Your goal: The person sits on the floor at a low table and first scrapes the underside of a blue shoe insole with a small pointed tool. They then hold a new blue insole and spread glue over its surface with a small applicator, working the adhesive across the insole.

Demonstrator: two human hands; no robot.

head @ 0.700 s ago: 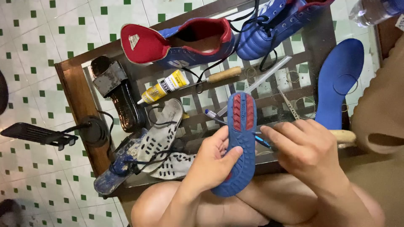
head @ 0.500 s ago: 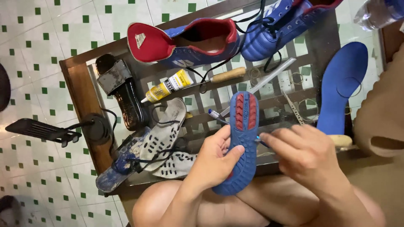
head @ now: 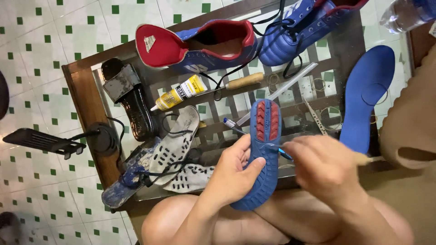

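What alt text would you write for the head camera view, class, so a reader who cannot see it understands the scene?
A person's left hand holds a blue shoe sole with red tread patches over their lap, while the blurred right hand works at its edge. Behind, a glass-topped table holds blue and red shoes, a yellow glue tube, a blue insole and worn sandals.

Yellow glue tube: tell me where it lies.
In the head view the yellow glue tube lies on the glass table, left of centre, between the black sandal and the wooden-handled tool, below the red-lined shoe.
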